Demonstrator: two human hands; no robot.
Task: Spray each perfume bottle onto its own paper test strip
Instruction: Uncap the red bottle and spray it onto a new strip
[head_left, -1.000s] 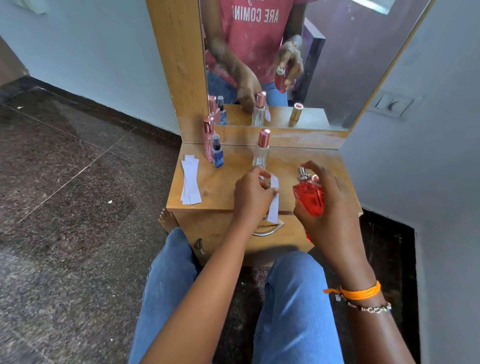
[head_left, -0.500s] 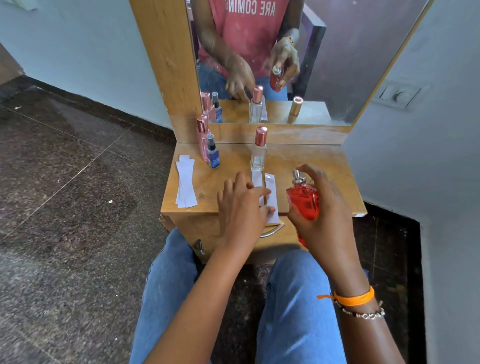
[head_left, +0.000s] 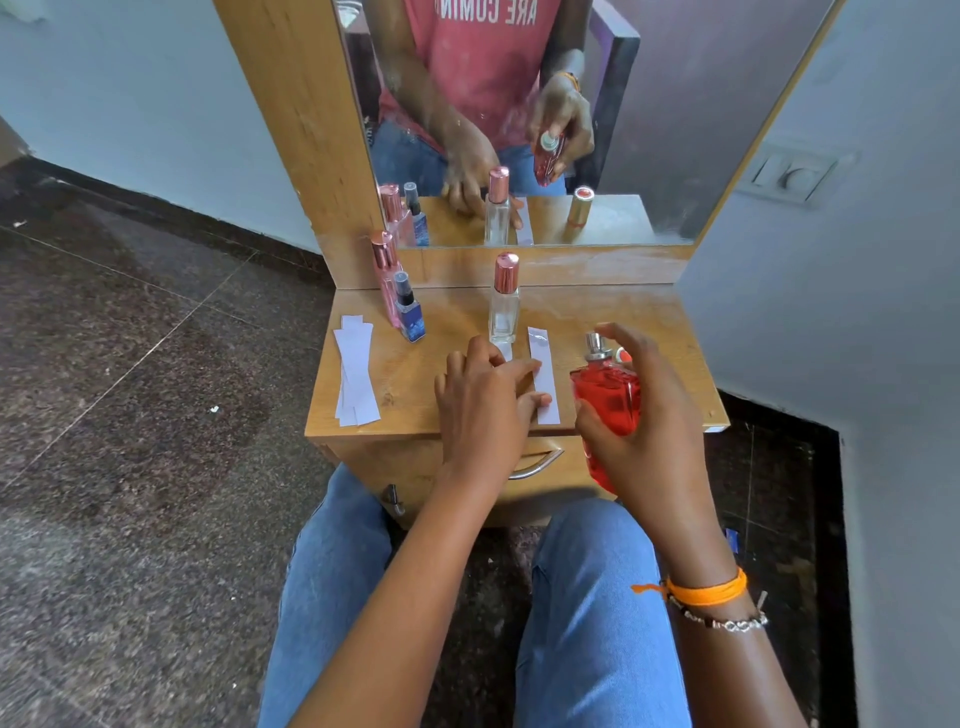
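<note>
Right hand (head_left: 644, 426) has its grip wrapped round the square red glass perfume bottle (head_left: 607, 400), forefinger arched over the silver nozzle, just above the front right of the wooden surface (head_left: 441, 317). Left hand (head_left: 480, 410) lies flat, fingers straight, pressing the white paper test strip (head_left: 544, 374) lying beside the bottle; a second strip seems to hide under the fingers. Behind stands a clear tall bottle with a rose cap (head_left: 504, 301), and spare white strips (head_left: 356, 371) lie at the left edge

red bottle (head_left: 608, 397) | white strip (head_left: 544, 374) | blue bottle (head_left: 410, 317), label maybe patterned
</note>
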